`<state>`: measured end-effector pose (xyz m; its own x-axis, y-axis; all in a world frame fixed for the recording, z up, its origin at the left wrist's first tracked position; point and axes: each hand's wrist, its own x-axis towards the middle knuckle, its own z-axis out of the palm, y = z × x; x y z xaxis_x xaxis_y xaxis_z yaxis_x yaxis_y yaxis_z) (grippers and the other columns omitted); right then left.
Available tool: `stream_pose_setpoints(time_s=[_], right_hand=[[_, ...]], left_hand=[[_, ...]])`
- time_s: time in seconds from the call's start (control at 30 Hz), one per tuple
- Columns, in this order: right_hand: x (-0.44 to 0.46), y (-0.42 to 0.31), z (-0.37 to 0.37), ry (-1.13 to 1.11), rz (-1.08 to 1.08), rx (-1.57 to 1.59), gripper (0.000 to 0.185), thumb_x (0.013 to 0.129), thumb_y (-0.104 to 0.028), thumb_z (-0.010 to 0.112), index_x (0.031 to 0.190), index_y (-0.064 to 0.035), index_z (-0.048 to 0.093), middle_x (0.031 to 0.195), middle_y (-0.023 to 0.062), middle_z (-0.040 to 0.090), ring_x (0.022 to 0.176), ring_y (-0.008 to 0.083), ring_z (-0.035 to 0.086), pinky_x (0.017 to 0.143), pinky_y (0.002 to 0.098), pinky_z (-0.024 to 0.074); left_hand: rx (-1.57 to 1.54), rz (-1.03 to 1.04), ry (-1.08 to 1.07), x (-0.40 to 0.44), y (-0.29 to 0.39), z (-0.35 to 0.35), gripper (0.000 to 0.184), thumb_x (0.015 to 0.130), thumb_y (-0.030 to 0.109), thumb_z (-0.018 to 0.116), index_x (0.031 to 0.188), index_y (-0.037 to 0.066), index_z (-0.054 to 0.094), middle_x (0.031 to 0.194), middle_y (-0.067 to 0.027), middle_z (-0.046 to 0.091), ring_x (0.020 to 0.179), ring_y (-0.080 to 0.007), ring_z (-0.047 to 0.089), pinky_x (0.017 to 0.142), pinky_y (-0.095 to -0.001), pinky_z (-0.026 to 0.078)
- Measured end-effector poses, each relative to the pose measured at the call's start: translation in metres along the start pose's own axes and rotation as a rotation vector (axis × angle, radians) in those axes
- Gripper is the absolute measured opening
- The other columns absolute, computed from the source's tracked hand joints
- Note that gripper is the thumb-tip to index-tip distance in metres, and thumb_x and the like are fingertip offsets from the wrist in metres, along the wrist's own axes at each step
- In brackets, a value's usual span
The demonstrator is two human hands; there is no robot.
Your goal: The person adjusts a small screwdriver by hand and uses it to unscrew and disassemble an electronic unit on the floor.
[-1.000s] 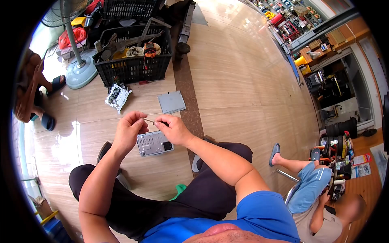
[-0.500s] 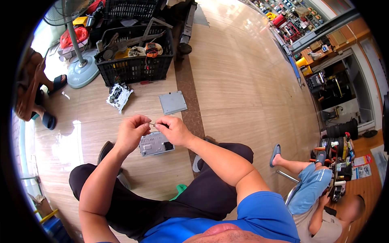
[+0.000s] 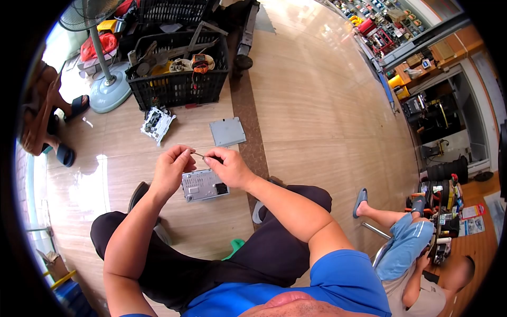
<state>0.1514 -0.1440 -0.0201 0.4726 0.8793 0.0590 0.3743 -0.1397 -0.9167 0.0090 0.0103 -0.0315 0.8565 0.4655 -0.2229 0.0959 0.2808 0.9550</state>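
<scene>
A thin metal rod with a dark end (image 3: pixel 198 155), like a small screwdriver, spans the space between my two hands. My left hand (image 3: pixel 173 166) pinches at its left tip; whether a smaller piece is also there is too small to tell. The dark end is closed in the fingers of my right hand (image 3: pixel 228 166). Below both hands, a silver metal box (image 3: pixel 203 187) with slots and a black connector lies on the floor. Beyond them are a flat grey metal plate (image 3: pixel 227 131) and a white-and-dark mechanism (image 3: pixel 158 126).
A black crate (image 3: pixel 179 87) of tools and a multimeter stands at the back left, beside a fan base (image 3: pixel 109 90). One person's legs (image 3: pixel 58 116) are at the left; another person (image 3: pixel 409 248) sits at the lower right. Shelves (image 3: pixel 393 26) stand at the upper right.
The rod now shows more of its length between my fingers than half a second ago, and my hands are slightly higher. Both hands keep their pinching grip. The view has shifted slightly.
</scene>
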Motion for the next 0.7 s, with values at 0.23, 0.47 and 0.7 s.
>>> stream_pose_setpoints(time_s=[0.23, 0.47, 0.7], right_hand=[[-0.0001, 0.0023, 0.0005, 0.007, -0.030, -0.017, 0.015, 0.096, -0.013, 0.066, 0.100, 0.0010, 0.069, 0.081, 0.0055, 0.067, 0.076, 0.0111, 0.059, 0.069, 0.0293, 0.0495], [0.0000, 0.0031, -0.0007, -0.027, -0.026, -0.021, 0.016, 0.096, -0.014, 0.066, 0.100, 0.0009, 0.069, 0.081, 0.0061, 0.068, 0.076, 0.0116, 0.060, 0.070, 0.0297, 0.0500], [-0.0005, 0.0010, -0.0017, -0.050, -0.003, -0.027, 0.016, 0.096, -0.015, 0.066, 0.101, 0.0004, 0.069, 0.082, 0.0066, 0.069, 0.077, 0.0120, 0.061, 0.071, 0.0302, 0.0504]], left_hand=[[0.017, 0.009, 0.015, -0.0014, 0.0033, 0.0027, 0.022, 0.105, 0.017, 0.053, 0.110, 0.001, 0.066, 0.087, -0.0028, 0.066, 0.080, -0.0101, 0.063, 0.075, -0.0268, 0.056], [0.024, 0.005, 0.016, -0.0013, 0.0031, 0.0045, 0.021, 0.105, 0.017, 0.053, 0.110, 0.001, 0.066, 0.086, -0.0034, 0.066, 0.079, -0.0100, 0.063, 0.075, -0.0264, 0.056], [0.035, -0.001, 0.022, -0.0009, 0.0028, 0.0054, 0.021, 0.105, 0.017, 0.054, 0.108, 0.000, 0.066, 0.086, -0.0034, 0.066, 0.079, -0.0098, 0.063, 0.074, -0.0260, 0.055]])
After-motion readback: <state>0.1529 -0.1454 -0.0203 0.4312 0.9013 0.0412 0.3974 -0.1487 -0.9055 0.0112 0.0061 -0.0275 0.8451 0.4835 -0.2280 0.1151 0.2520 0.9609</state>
